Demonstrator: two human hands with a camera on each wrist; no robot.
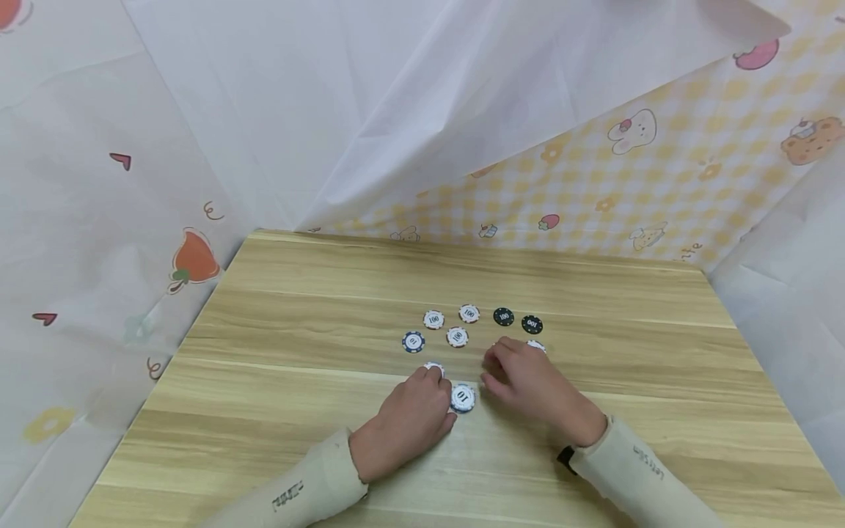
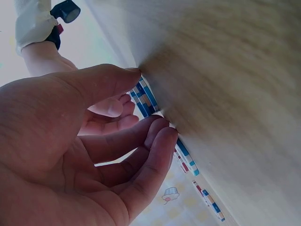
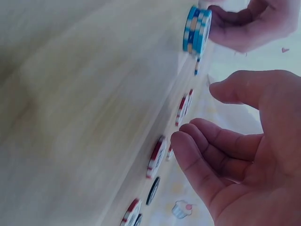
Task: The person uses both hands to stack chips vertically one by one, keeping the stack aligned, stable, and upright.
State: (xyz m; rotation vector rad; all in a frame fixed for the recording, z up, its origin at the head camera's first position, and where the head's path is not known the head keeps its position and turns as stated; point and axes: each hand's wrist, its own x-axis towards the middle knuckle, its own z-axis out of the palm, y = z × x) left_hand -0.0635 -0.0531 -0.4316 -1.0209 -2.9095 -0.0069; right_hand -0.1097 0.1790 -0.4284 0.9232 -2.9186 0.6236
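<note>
On the wooden table, my left hand point(image 1: 412, 407) has its thumb and fingertips around the near-left edge of a short stack of blue-and-white poker chips point(image 1: 463, 398), the top one marked 10. The left wrist view shows the striped edges of this stack point(image 2: 146, 98) between thumb and fingers. Just past the left fingertips lies another poker chip point(image 1: 433, 367), partly covered by them. To the right, my right hand point(image 1: 531, 381) hovers low with bent fingers, thumb apart and nothing between them. A white poker chip point(image 1: 536, 345) peeks out behind its knuckles.
Beyond the hands lie white chips with red edges point(image 1: 457, 337), marked 100, and black chips point(image 1: 504, 317). A blue-edged chip point(image 1: 413, 342) is at their left. White sheeting point(image 1: 396, 95) and a yellow checked cloth point(image 1: 594, 198) hang behind the wooden table point(image 1: 297, 308).
</note>
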